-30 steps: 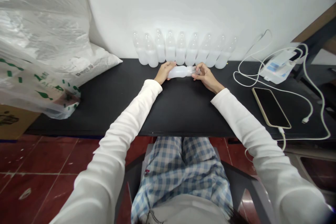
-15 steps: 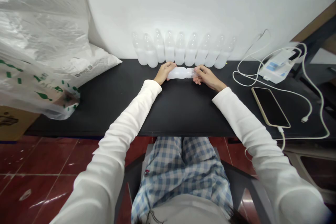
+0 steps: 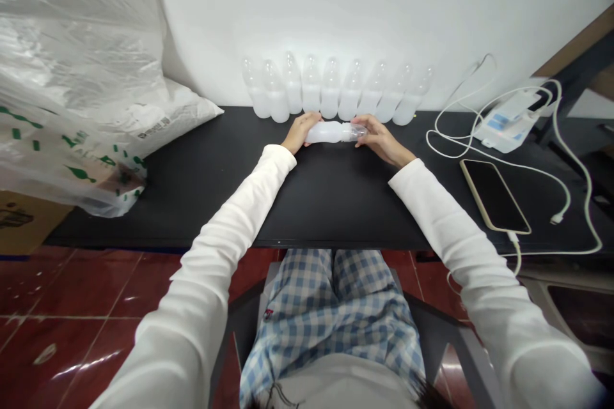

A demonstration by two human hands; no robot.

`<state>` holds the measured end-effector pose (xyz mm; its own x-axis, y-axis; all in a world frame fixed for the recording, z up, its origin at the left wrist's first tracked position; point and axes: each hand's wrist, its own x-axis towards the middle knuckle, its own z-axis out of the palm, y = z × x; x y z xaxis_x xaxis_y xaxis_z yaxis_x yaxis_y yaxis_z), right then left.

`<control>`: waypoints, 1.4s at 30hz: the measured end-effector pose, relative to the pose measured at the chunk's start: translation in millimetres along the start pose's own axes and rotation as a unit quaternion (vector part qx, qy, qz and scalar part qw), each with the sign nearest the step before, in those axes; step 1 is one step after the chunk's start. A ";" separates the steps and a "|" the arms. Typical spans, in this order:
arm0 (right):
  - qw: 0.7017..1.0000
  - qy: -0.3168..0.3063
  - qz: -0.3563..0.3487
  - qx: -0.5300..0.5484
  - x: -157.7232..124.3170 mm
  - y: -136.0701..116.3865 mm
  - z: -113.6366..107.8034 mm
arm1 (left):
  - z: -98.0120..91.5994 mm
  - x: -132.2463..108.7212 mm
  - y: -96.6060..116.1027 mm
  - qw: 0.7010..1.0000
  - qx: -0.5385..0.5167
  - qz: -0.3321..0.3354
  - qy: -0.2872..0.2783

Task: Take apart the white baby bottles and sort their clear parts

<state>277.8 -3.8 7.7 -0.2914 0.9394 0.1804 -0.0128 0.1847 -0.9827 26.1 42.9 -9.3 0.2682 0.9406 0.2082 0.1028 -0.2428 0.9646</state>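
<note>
A small translucent plastic bottle (image 3: 330,132) lies sideways just above the black table (image 3: 326,192), held between both hands. My left hand (image 3: 298,133) grips its base end with fingers wrapped round it. My right hand (image 3: 378,136) is closed on the neck end, fingers pinched at the cap. Behind the hands, a row of several matching bottles (image 3: 336,92) stands upright against the white wall.
A large clear plastic bag (image 3: 71,77) with green print sits on the table's left end. At the right lie a phone (image 3: 495,196) face up, a white charger box (image 3: 508,121) and looping white cables (image 3: 561,172). Red floor tiles lie below.
My right hand has shifted slightly at the bottle's neck, fingers turning round the cap end. The left hand and the bottle have stayed nearly in place.
</note>
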 end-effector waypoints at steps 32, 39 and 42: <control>0.996 0.038 -0.006 -0.083 2.6 7.0 5.8 | -0.2 -0.4 0.5 1.000 0.013 -0.009 -0.002; 0.996 0.025 -0.005 -0.084 5.1 8.0 1.9 | 4.0 -7.4 14.6 0.999 0.007 -0.038 0.022; 0.996 0.027 -0.016 -0.079 5.7 8.7 -1.0 | 5.4 -10.3 21.0 0.998 -0.014 -0.057 0.039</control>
<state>277.0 3.4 0.2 -0.2409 0.9460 0.2168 0.1310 0.2530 -0.9586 30.7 26.8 8.0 0.1803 0.9776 0.1084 0.1016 -0.1281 0.9865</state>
